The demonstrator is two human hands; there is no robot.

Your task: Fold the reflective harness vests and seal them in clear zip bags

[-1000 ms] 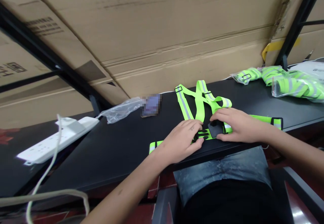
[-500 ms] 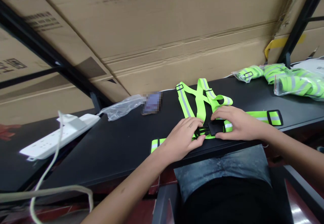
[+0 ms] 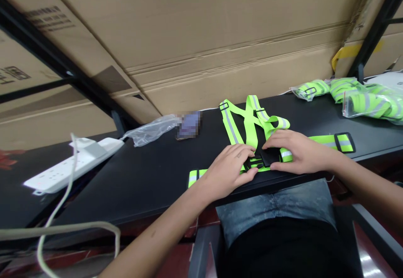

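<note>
Your left hand (image 3: 231, 167), at lower centre, pinches the pronged buckle half (image 3: 252, 163), now closer than before to the socket half (image 3: 270, 157) gripped by your right hand (image 3: 299, 152). The green strap vest (image 3: 231, 123) lies on the black surface (image 3: 151, 177), barely shifted.

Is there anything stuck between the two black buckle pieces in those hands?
Nothing visible does. The left hand holds the pronged piece right at the mouth of the socket piece in the right hand, and none of the green strap crosses between them.
</note>
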